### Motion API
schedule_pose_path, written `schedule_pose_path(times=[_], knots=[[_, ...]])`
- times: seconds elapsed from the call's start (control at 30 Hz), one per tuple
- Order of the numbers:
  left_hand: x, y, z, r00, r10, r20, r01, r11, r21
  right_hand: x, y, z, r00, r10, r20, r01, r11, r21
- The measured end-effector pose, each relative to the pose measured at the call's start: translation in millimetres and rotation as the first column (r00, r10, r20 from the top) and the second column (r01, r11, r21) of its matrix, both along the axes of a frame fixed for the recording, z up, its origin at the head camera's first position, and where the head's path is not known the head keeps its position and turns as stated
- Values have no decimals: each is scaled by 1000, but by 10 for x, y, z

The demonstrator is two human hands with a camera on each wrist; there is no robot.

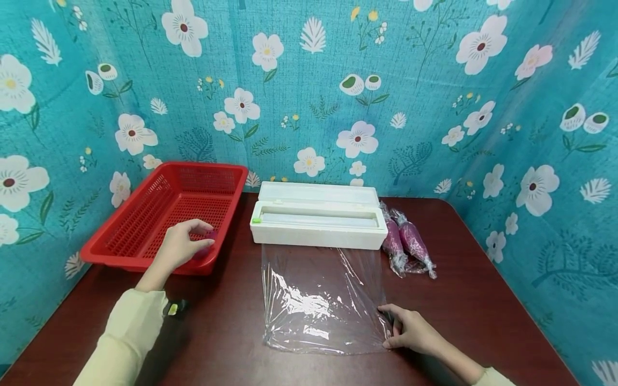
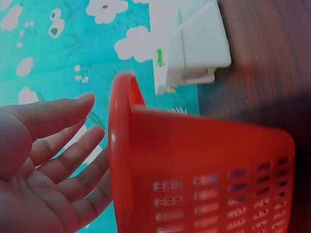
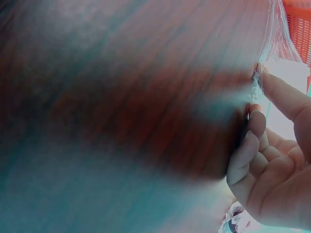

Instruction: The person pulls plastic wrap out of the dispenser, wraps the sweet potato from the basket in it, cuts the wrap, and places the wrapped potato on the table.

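Note:
Clear cling film [image 1: 318, 305] lies pulled out from a white cling film box [image 1: 314, 236] over the dark table. My right hand [image 1: 410, 329] pinches the film's near right part between thumb and fingers; the right wrist view shows the gathered film edge [image 3: 257, 80] at the fingertips. At the near right corner of a red plastic basket [image 1: 166, 262], my left hand [image 1: 185, 241] reaches over the rim, thumb and fingers apart. Just beyond its fingers a purple item [image 1: 212, 234] shows, mostly hidden. In the left wrist view the left hand [image 2: 53, 165] holds nothing.
Two purple items wrapped in film [image 1: 415, 241] lie right of the box, their ends twisted. The box lid [image 1: 318, 193] stands raised at the back, with a green slider [image 1: 256, 220] at the left. A flowered blue curtain [image 1: 299, 107] encloses the table [image 1: 463, 279].

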State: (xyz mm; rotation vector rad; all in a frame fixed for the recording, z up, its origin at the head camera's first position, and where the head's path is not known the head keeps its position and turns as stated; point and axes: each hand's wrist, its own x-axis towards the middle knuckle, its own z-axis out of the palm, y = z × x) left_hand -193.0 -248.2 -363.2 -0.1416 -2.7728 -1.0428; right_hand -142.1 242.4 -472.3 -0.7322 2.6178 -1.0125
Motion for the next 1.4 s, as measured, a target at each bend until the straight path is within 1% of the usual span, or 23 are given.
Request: schedule_pose_path(times=[0.07,0.17,0.37,0.47,0.6,0.77,0.9,1.1,1.23,1.33,1.4], knots=[[-22,-51,-6,1000,4,20,-4,1000,-4,3,-2,-3,1000,1,-5,-1,1000,0],[-74,-137,-56,999,4,42,-3,1000,-10,5,-3,-8,1000,-1,-5,1,1000,0],[-189,-261,-139,998,-23,67,25,999,-31,2,-3,-21,1000,-5,-3,5,1000,-1],[-250,-306,-184,994,-25,111,30,999,-41,-1,-5,-30,1000,-6,4,6,1000,-5],[-325,-348,-234,981,-27,194,37,998,-48,-1,-12,-37,1000,-10,15,11,1000,-6],[-413,-372,-266,965,-43,258,65,995,-80,1,-15,-30,1000,-13,18,13,1000,-7],[-478,-388,-297,950,-38,310,69,994,-90,0,-14,-13,1000,-15,17,15,1000,-8],[-555,-419,-354,933,-27,359,66,993,-97,5,-17,1,1000,-16,9,16,1000,0],[-577,-442,-382,924,-36,382,70,995,-75,6,-23,3,1000,-13,16,14,1000,-5],[-577,-461,-389,920,-88,383,112,993,-42,3,-26,4,1000,-12,18,13,1000,-10],[-574,-470,-388,910,-125,394,139,990,-7,1,-26,3,1000,-11,17,11,1000,-11]])
